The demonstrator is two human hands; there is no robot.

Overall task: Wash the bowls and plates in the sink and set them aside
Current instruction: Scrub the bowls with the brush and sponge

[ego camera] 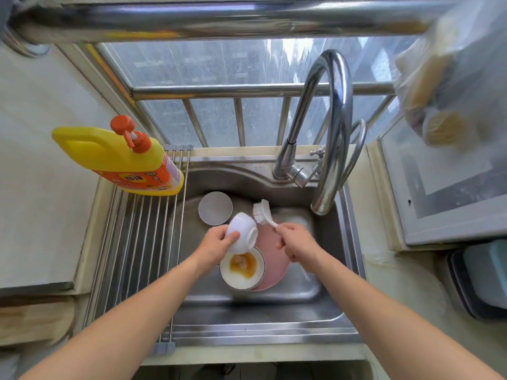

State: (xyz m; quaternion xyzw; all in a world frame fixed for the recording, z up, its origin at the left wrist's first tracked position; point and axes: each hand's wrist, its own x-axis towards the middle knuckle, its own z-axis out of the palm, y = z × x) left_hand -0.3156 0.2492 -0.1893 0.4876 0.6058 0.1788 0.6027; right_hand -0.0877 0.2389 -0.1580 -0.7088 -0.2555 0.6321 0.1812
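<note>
My left hand (216, 244) grips a small white bowl (244, 231), tilted on its side above the steel sink (247, 314). My right hand (297, 242) holds the handle of a white dish brush (263, 212), whose bristle head is just right of the bowl. Below the bowl lies a white dark-rimmed bowl (242, 267) with orange food residue. It rests on a pink plate (274, 259). A white plate (215, 208) lies at the sink's back left.
A roll-up metal drying rack (140, 242) covers the sink's left side, carrying a yellow detergent bottle (120, 157) with an orange pump. The curved faucet (332, 127) arches over the sink's right rear. Dark trays (477, 283) sit on the right counter.
</note>
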